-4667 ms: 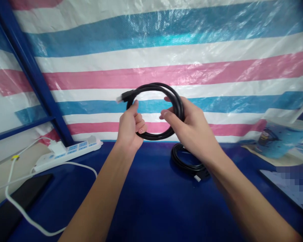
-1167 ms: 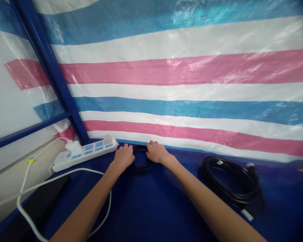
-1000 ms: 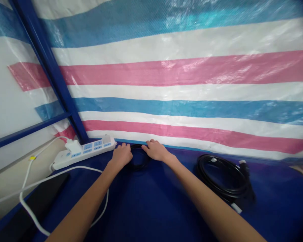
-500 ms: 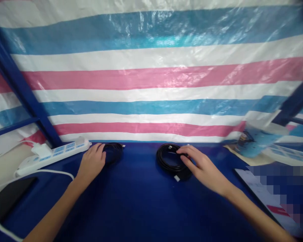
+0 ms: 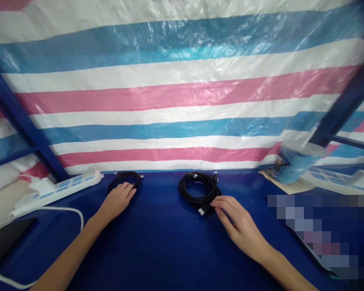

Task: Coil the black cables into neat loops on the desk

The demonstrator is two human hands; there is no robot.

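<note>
On the desk, your left hand lies on the smaller coil, grip unclear; your right hand, fingers slightly parted, touches the larger coil.

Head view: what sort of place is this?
Probably a makeshift desk or work booth indoors, though the wider room is out of sight: a blue tabletop, a striped plastic sheet hung behind it, and a white power strip at the left.

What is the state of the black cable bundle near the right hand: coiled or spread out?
Coiled. The black cable bundle lies on the blue table in round loops around an open centre.
</note>
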